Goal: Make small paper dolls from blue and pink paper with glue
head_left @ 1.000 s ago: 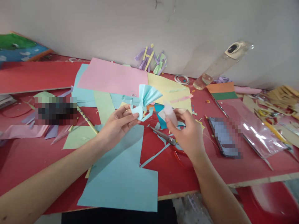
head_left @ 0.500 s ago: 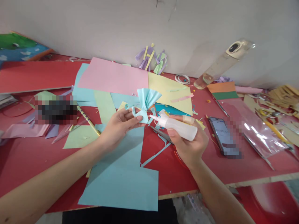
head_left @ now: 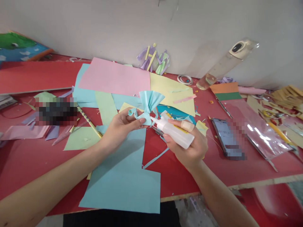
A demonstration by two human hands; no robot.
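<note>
My left hand (head_left: 123, 124) pinches a light-blue folded paper figure (head_left: 150, 100), whose pleated fan part spreads upward above the thumb. Curled blue paper strips stick out at its sides. My right hand (head_left: 189, 142) is wrapped round a white glue bottle (head_left: 177, 134), tilted so that its thin nozzle points left at the paper figure. The nozzle tip is at the figure's right side; whether it touches cannot be made out. Beneath both hands lies a large blue paper sheet (head_left: 123, 176). Scissors (head_left: 159, 131) are partly hidden behind the bottle, beside a thin blue paper strip (head_left: 155, 158).
Pink paper (head_left: 115, 77) and yellow paper (head_left: 170, 90) lie at the back, below paper dolls (head_left: 153, 60) against the wall. A water bottle (head_left: 224, 66) leans on the wall. Rightward are a phone (head_left: 226, 137) and a clear pouch (head_left: 265, 129). A patterned pencil (head_left: 88, 121) lies left.
The glue bottle in my right hand has shifted slightly left and tilted more steeply, its nozzle closer to the paper figure. My left hand and the figure have barely moved.
</note>
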